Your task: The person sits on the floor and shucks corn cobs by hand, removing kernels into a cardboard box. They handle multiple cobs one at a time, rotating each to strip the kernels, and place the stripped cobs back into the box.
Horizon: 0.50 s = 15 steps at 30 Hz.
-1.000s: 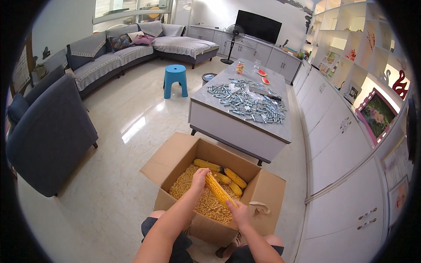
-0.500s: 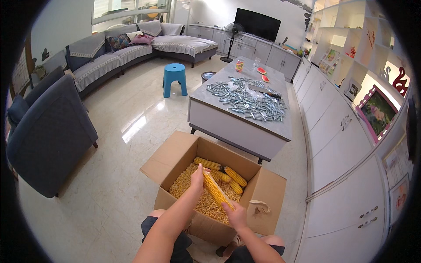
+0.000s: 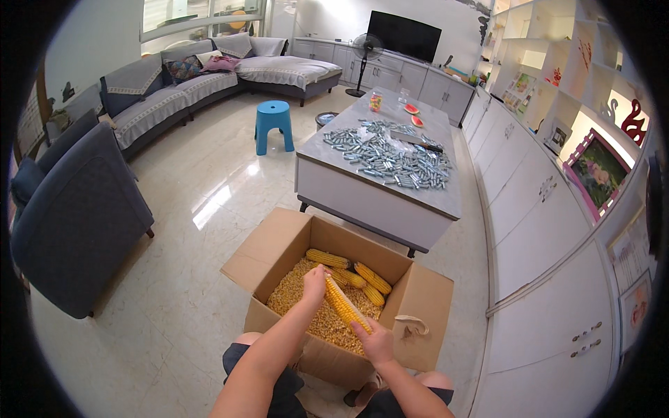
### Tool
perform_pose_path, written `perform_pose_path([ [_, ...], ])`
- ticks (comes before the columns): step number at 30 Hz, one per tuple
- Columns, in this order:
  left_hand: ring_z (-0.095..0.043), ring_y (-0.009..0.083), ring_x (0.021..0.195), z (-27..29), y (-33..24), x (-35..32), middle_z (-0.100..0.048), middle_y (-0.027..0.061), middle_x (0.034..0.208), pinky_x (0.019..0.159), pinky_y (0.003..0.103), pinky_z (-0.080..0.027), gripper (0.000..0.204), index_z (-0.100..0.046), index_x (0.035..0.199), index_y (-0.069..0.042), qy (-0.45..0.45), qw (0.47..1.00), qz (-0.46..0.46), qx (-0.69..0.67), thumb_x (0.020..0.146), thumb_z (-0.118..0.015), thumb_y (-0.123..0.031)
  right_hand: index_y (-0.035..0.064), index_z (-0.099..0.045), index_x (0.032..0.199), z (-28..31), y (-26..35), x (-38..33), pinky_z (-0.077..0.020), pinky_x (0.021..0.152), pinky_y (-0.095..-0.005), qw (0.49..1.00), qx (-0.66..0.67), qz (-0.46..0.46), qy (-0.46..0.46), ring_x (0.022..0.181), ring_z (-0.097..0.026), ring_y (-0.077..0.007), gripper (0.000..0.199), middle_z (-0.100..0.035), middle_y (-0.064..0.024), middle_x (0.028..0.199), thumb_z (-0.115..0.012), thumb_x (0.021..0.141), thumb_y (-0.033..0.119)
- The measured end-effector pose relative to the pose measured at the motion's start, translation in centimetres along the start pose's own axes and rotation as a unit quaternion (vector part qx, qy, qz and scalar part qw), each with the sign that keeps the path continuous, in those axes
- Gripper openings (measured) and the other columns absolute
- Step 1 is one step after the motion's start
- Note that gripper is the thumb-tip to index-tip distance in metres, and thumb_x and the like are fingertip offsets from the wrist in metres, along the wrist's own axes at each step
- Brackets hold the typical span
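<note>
Over an open brown cardboard box (image 3: 428, 317), a long yellow ear of corn (image 3: 343, 303) is slanting between two bare hands: the left hand (image 3: 315, 284) is grasping its far end, the right hand (image 3: 376, 341) is clasping its near end. Loose yellow kernels (image 3: 284, 297) and whole yellow ears (image 3: 373, 278) are lying below. Should either grip be too slack under hard pressing, the ear could be slipping, scattering kernels onto the pale glossy floor (image 3: 167, 292).

box (image 3: 362, 246) at lower centre of my view, kernels (image 3: 293, 291) and cobs (image 3: 373, 278) in it, table (image 3: 369, 198) behind it, stool (image 3: 272, 111) left of the table, sofa (image 3: 148, 115) upper left, cabinets (image 3: 540, 299) right
</note>
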<state>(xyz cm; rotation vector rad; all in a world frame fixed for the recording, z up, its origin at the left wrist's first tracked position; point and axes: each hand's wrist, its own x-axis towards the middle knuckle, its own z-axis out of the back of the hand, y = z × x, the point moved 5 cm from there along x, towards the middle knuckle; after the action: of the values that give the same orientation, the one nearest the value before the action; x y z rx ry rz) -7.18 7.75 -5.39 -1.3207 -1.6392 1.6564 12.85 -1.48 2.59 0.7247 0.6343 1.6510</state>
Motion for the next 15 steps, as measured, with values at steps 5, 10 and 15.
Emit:
perform_pose_path([
  [5, -0.053, 0.0171, 0.060, 0.1, 0.3, 0.5, -0.055, 0.0068, 0.066, 0.056, 0.031, -0.044, 0.037, -0.061, 0.081, -0.004, 0.023, 0.996, 0.048, -0.073, 0.092, -0.038, -0.031, 0.0068, -0.065, 0.091, 0.3, 0.5, -0.1, -0.0465, 0.055, -0.0362, 1.000, -0.011, 0.014, 0.001, 0.062, -0.061, -0.0280, 0.044, -0.061, -0.0149, 0.067, -0.059, 0.079, 0.048],
  [10, -0.056, 0.0152, 0.070, -0.5, -1.5, -0.8, -0.057, 0.0050, 0.077, 0.060, 0.030, -0.046, 0.028, -0.058, 0.095, -0.003, 0.132, 0.965, 0.111, -0.196, 0.089, -0.044, -0.027, 0.0048, -0.065, 0.091, 0.2, 0.0, 0.4, -0.0450, 0.056, -0.0327, 0.995, 0.082, -0.051, 0.017, 0.060, -0.060, -0.0224, 0.042, -0.060, -0.0131, 0.064, -0.061, 0.079, 0.045],
  [15, -0.056, 0.0137, 0.071, -1.0, -2.1, -1.5, -0.056, 0.0024, 0.083, 0.056, 0.026, -0.046, 0.024, -0.054, 0.103, -0.007, 0.174, 0.970, 0.073, -0.155, 0.080, -0.058, -0.013, 0.0027, -0.064, 0.092, -0.4, -2.0, 0.8, -0.0439, 0.057, -0.0309, 0.994, 0.078, -0.075, 0.017, 0.059, -0.057, -0.0172, 0.042, -0.059, -0.0108, 0.063, -0.062, 0.080, 0.042],
])
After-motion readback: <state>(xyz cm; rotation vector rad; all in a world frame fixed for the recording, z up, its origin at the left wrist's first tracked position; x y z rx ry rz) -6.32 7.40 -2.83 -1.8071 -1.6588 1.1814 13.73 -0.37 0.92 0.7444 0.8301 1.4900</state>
